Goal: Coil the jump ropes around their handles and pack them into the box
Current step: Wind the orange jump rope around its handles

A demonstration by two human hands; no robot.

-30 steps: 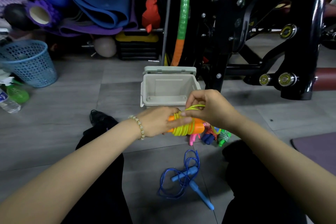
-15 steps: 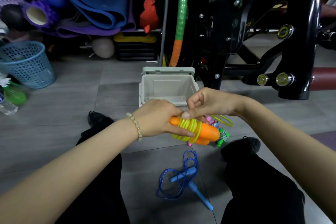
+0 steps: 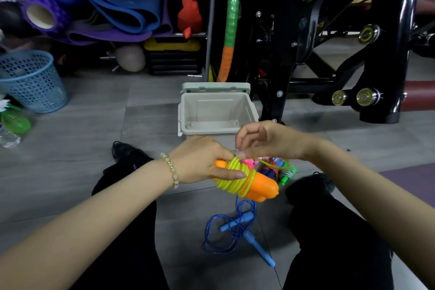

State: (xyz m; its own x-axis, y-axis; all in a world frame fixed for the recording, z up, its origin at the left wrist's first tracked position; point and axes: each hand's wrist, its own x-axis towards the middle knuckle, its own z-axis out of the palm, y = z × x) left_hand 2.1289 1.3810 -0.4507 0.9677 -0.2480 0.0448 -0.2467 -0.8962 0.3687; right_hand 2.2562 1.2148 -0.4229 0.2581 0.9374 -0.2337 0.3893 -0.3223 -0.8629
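My left hand (image 3: pixel 202 160) grips the orange handles (image 3: pixel 262 186) of a jump rope, with yellow cord (image 3: pixel 237 178) coiled around them. My right hand (image 3: pixel 266 140) pinches the loose end of that yellow cord just above the coil. The beige box (image 3: pixel 217 113) stands open behind my hands, its lid folded back. A blue jump rope (image 3: pixel 237 228) lies uncoiled on the floor between my legs. More ropes with pink, blue and green handles (image 3: pixel 281 172) lie in a pile under my right wrist, partly hidden.
A black exercise machine (image 3: pixel 329 30) stands right of the box. A blue mesh basket (image 3: pixel 30 80) and a green bottle (image 3: pixel 14 122) sit at the left. Rolled mats and balls (image 3: pixel 106 0) fill the back. A purple mat (image 3: pixel 414 183) lies at the right edge.
The bundle has tilted and dropped slightly, its orange end now pointing to the lower right. My right hand has brought the cord's end back to the top of the coil.
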